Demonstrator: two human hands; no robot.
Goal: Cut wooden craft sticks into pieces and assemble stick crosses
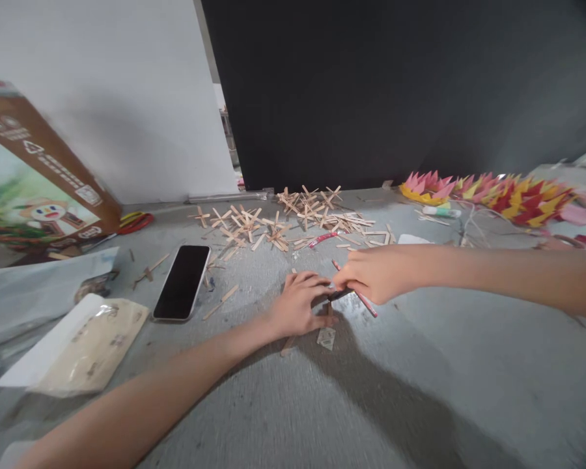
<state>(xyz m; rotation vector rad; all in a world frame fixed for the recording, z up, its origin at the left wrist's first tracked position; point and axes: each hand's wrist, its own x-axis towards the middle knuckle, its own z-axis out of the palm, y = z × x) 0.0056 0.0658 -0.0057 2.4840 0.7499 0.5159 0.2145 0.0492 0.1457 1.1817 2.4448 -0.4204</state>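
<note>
If the red-handled tool [367,304] slips, the right hand [375,275] (gripping it) could nick the spread left hand [299,303].

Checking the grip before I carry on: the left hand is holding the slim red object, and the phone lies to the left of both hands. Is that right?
Not quite: the head view shows the slim red object in the right hand, not the left hand. The phone does lie to the left of both hands.
</note>
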